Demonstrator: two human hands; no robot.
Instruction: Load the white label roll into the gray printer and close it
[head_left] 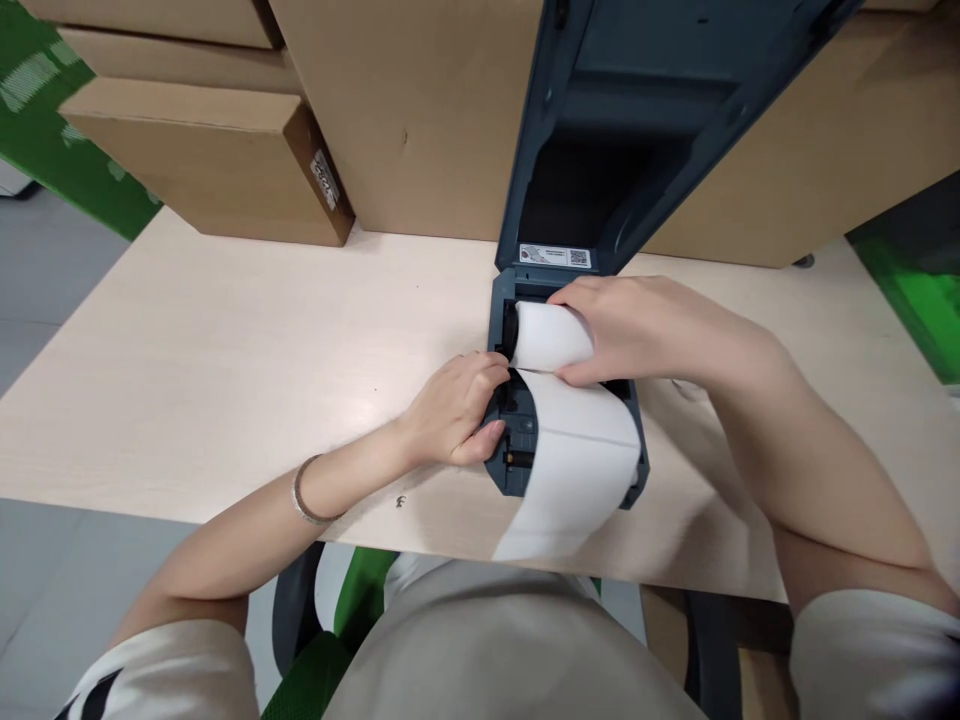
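Note:
A dark blue-grey label printer [493,310] stands on the table with its lid [637,110] raised. Inside its rear part sits a white label roll [553,336]. My right hand [626,325] grips the roll from the right, fingers at the back and thumb at the front. From the roll a loose strip of label paper [581,450] runs forward over the printer's front and hangs past it towards me. My left hand [465,405] rests at the printer's left rim, fingers curled over the edge beside the roll and thumb lower down. The fingertips are partly hidden there.
Behind the printer stand large cardboard boxes [405,120]. A smaller carton [202,160] with a label lies at the back left of the light wooden table [247,360]. Below the front edge are a green and black chair [315,660] and the grey floor [75,590].

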